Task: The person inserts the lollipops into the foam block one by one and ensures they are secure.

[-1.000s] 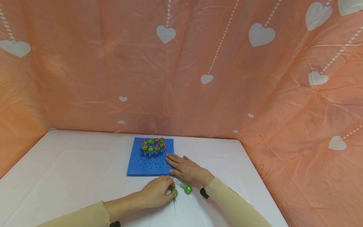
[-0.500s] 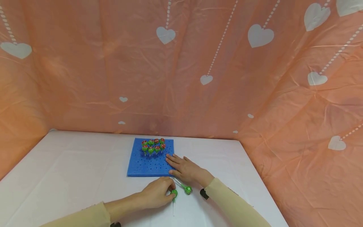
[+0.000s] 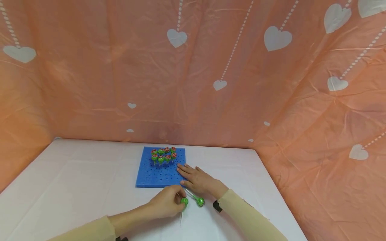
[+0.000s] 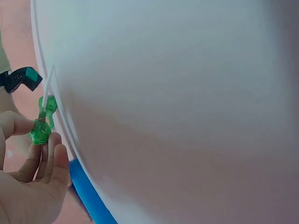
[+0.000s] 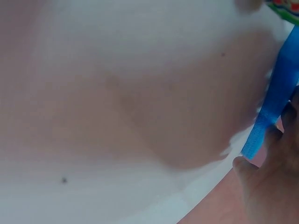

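My left hand [image 3: 167, 202] pinches a green-wrapped lollipop [image 3: 184, 201] by its head, between thumb and fingers. In the left wrist view this lollipop [image 4: 40, 132] has its white stick pointing away from the palm. A second green lollipop [image 3: 200, 202] lies on the table between the hands, its stick toward the blue foam board [image 3: 150, 180]. My right hand [image 3: 200, 180] rests with extended fingers on the right edge of that board. Several red-and-green lollipops [image 3: 161, 158] stand upright in two rows in holes toward the board's far side.
A white-covered table [image 3: 90, 174] carries everything. Behind and beside it hangs an orange curtain [image 3: 193, 110] with white hearts. Rows of small holes mark the near part of the board.
My left hand has lifted the lollipop slightly, and its stick now tilts with the lower end toward the left. The right hand has stayed on the board.
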The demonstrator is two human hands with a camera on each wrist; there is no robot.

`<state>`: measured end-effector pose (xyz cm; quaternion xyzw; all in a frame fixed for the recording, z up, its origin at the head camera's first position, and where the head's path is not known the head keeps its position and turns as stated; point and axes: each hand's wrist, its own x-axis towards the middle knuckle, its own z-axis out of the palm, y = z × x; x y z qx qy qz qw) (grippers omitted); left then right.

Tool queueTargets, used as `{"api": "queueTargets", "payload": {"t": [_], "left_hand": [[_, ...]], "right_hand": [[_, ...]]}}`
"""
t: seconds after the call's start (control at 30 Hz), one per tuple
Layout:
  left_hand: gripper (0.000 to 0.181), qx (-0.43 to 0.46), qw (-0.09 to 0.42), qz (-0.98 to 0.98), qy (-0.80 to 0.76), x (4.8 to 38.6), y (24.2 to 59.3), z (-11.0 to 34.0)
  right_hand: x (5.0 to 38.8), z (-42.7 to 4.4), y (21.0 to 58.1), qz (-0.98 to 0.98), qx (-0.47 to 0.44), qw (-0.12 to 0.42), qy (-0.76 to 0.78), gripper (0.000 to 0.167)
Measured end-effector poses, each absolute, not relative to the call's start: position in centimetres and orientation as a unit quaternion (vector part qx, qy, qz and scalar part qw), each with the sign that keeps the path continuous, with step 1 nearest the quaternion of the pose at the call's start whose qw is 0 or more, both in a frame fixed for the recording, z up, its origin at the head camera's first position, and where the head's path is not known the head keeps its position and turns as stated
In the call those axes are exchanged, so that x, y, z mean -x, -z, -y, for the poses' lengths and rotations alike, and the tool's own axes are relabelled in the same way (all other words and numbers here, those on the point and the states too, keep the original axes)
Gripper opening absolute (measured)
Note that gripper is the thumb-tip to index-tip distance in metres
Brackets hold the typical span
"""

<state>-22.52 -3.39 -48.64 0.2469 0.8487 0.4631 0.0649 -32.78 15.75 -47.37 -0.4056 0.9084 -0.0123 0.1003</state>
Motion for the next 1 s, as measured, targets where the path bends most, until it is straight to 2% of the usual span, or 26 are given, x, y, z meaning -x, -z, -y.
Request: {"api": "queueTargets", "payload": {"t": [0.37, 0.83, 1.0], "left_hand": [[0.025, -0.236, 0.039, -0.824, -0.514, 22.5, 48.3, 5.3], [0.025, -0.203, -0.092, -0.822, -0.523, 23.2, 47.4, 8.7], [0.031, -0.209, -0.161, -0.827, -0.496, 23.6, 47.6, 10.0]], "right_hand": [[32.4, -15.7, 47.0, -0.908, 0.406, 0.101, 0.014, 0.061], [32.7, -15.7, 47.3, -0.908, 0.405, 0.104, 0.025, 0.063], [32.7, -15.8, 47.3, -0.907, 0.408, 0.104, 0.024, 0.063]]}}
